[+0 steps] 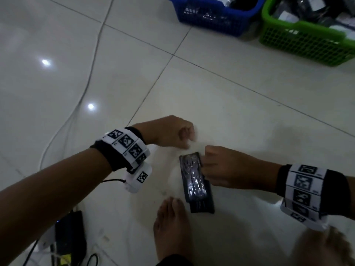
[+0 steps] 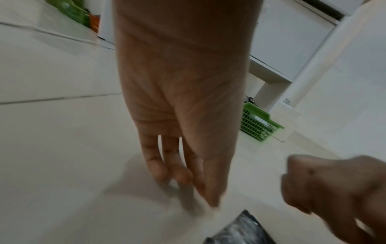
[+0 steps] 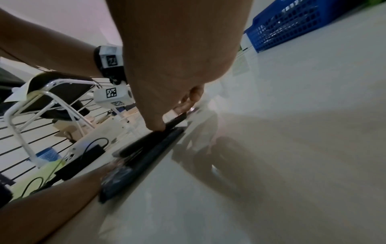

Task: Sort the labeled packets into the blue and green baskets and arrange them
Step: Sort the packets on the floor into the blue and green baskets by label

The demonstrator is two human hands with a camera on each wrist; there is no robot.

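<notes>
The floor [image 1: 240, 104] is laid with large glossy pale tiles, dark grout lines crossing it at a slant. Two bright spots of overhead light [image 1: 45, 62] glint off the tiles on the left (the room itself is rather dim). A thin white cable [image 1: 90, 73] curves across the floor. White furniture with an open shelf [image 2: 271, 72] stands behind, and a white-framed folding chair with a dark seat [image 3: 60, 92] stands to one side.

The floor [image 1: 240, 104] is white tile. On it sit a blue basket [image 1: 213, 18], a green basket [image 1: 305, 45], 2 dark packets [image 1: 194, 181] and a white cord [image 1: 84, 89].
</notes>
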